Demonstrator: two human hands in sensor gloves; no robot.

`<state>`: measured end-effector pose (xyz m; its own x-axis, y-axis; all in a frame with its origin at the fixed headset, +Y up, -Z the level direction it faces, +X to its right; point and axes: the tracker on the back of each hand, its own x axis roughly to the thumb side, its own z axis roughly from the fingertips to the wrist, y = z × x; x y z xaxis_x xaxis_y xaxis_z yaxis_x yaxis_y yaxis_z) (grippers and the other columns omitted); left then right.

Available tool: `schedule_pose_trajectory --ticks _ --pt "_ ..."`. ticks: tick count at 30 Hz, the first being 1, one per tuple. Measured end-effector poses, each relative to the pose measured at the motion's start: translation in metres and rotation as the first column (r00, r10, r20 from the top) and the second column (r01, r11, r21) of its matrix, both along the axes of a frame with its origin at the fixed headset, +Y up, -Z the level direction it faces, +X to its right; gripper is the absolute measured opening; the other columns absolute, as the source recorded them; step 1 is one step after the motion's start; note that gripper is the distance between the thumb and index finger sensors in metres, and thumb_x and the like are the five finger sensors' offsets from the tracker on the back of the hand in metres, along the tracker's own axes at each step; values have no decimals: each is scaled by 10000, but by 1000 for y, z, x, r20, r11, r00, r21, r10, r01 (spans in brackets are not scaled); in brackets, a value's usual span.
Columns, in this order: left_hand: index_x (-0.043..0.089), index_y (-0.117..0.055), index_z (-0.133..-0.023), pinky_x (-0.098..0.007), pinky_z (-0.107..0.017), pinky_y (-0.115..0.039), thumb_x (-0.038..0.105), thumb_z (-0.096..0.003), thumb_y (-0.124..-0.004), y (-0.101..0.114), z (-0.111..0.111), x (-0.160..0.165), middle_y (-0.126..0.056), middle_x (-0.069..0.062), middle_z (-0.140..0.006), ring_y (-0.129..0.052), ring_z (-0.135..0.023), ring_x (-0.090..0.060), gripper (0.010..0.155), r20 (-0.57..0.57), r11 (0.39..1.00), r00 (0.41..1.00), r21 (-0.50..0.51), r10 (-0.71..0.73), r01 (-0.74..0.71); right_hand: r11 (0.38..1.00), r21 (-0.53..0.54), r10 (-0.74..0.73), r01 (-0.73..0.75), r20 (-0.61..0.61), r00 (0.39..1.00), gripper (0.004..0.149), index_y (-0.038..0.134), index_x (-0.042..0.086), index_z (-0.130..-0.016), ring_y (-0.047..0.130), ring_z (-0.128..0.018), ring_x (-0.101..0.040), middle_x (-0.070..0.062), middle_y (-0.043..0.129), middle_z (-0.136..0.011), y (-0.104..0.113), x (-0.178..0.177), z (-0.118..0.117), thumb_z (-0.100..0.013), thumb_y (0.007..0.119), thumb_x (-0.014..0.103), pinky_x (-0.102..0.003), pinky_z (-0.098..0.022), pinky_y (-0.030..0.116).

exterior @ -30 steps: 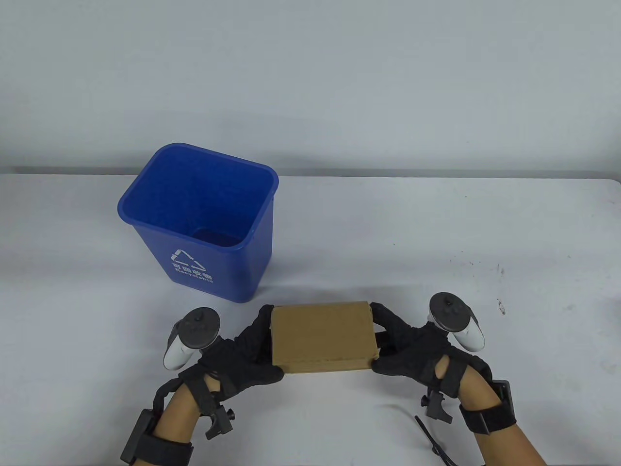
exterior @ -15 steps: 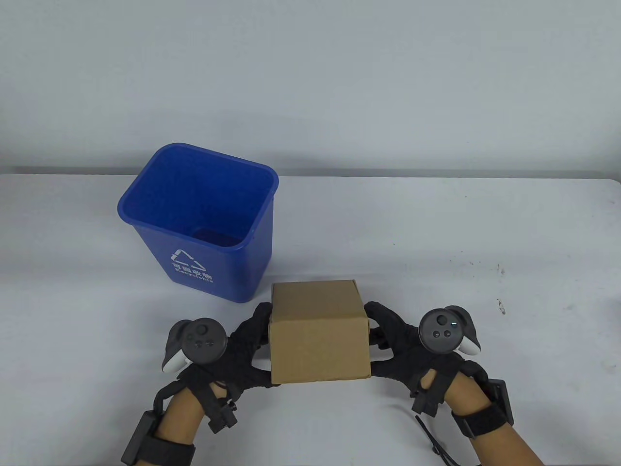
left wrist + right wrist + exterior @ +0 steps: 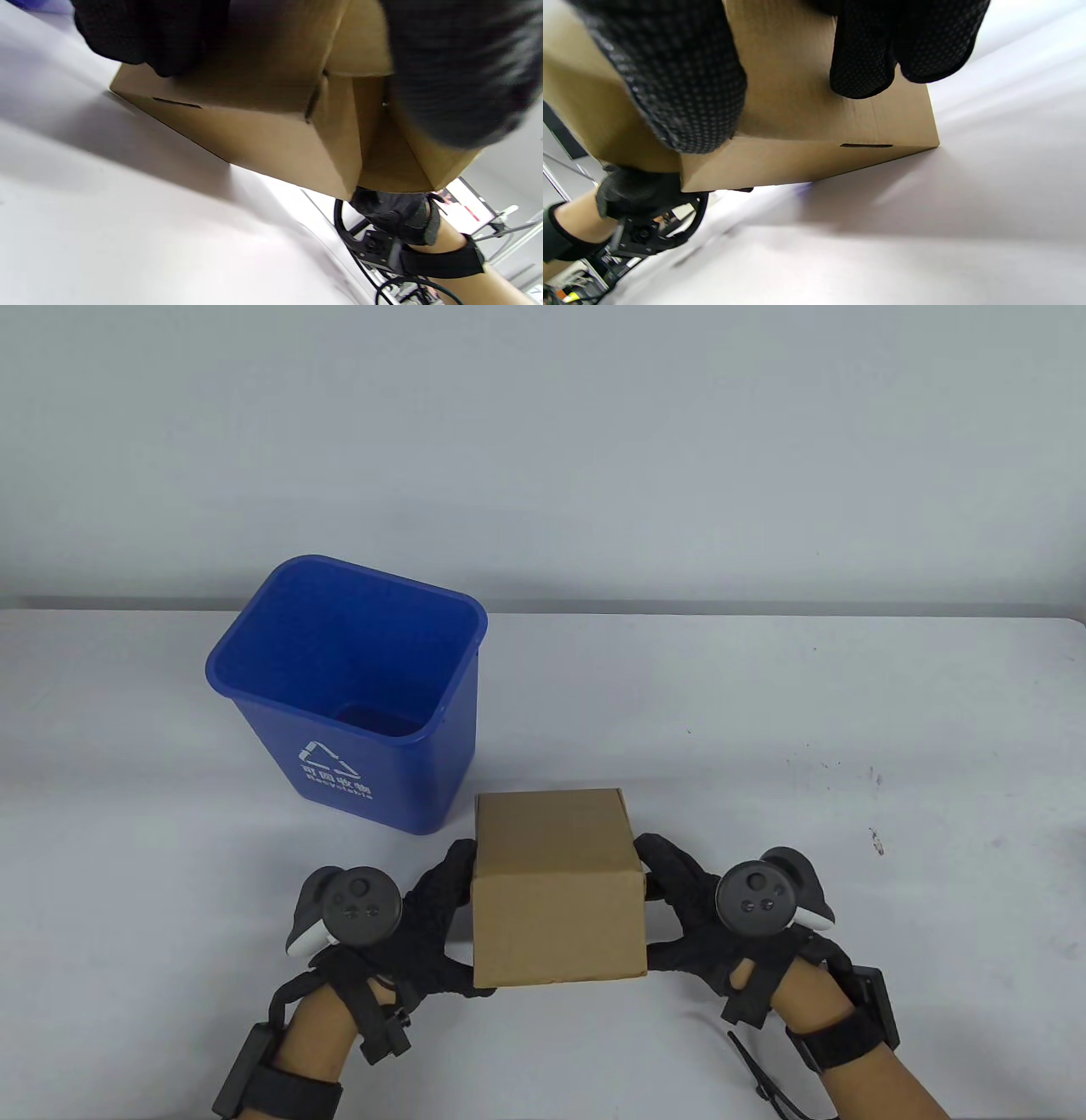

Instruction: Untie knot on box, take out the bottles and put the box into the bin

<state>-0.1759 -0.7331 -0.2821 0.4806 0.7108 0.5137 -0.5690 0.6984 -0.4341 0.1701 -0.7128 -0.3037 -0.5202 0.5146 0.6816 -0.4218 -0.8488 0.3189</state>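
White table (image 3: 764,712), small dark specks on surface right of bin. Blue recycling bin (image 3: 356,704) standing upright on it, open top, left of centre. Black cable tie (image 3: 764,1073) lying flat at near edge, well right of bin and nearer the camera.

We cannot see inside the closed box (image 3: 556,891). Its sides hide most of the fingers (image 3: 441,882) pressed against it. Below the right fingers, a black strap (image 3: 764,1082) runs off the frame's edge.
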Motion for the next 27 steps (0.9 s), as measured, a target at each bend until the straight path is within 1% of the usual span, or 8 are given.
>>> schedule_pose_trajectory --ticks 4,6,7,9,12,20,22,27 --pt "196 80 -1035 -667 -722 -599 748 -270 -859 1 3 2 -296 -302 -1093 -620 -1001 -581 1331 2 1000 1000 9 -21 21 1000 25 -17 17 16 1000 1114 81 88 -1019 758 -878 -339 -184 206 -1073 0 0 1 -386 931 432 -518 -619 689" --pt "200 72 -1035 -670 -722 -595 676 -291 -910 2 3 2 -316 -299 -1089 -620 -1002 -580 1322 4 1000 1000 8 -27 27 999 41 -13 12 25 1000 1110 92 91 -1022 772 -871 -331 -179 224 -1074 0 0 1 -383 935 427 -512 -616 696" --pt "209 64 -1036 -660 -725 -601 593 -332 -943 3 3 3 -327 -286 -1091 -636 -1003 -563 1286 -7 999 999 18 -45 45 999 50 -5 4 28 1000 1109 97 87 -1022 776 -869 -324 -180 231 -1073 0 0 1 -381 938 421 -509 -615 701" --pt "201 31 -1047 -629 -724 -638 501 -362 -970 6 3 2 -381 -258 -1087 -696 -990 -521 1250 -27 994 996 71 -81 82 997 80 2 -5 39 999 1104 119 84 -1025 792 -862 -310 -176 261 -1072 1 1 0 -375 948 412 -498 -611 716" --pt "186 4 -1052 -597 -713 -680 456 -364 -971 7 5 4 -432 -242 -1077 -755 -963 -491 1223 -65 988 993 112 -96 103 996 92 -4 0 37 999 1102 130 82 -1026 800 -855 -309 -178 274 -1070 1 1 1 -373 950 419 -495 -606 722" --pt "190 -12 -1066 -619 -710 -659 684 -305 -853 4 3 1 -415 -249 -1091 -729 -969 -517 1236 -30 994 998 89 -52 55 998 43 -40 40 -6 999 1136 133 76 -1037 793 -860 -340 -184 268 -1080 0 3 0 -357 884 590 -519 -607 707" --pt "188 -9 -1064 -618 -711 -657 688 -301 -851 4 3 1 -413 -242 -1093 -729 -970 -514 1242 -28 994 998 92 -55 58 998 41 -39 39 -11 999 1127 136 76 -1036 784 -866 -342 -184 267 -1079 1 3 0 -365 902 558 -520 -611 704" --pt "198 21 -1042 -598 -726 -659 564 -330 -925 0 2 4 -403 -220 -1092 -730 -982 -487 1239 -60 984 990 123 -126 132 994 105 11 -13 21 1000 1057 173 107 -1028 807 -862 -299 -142 313 -1077 -1 3 -2 -382 944 430 -498 -612 723"
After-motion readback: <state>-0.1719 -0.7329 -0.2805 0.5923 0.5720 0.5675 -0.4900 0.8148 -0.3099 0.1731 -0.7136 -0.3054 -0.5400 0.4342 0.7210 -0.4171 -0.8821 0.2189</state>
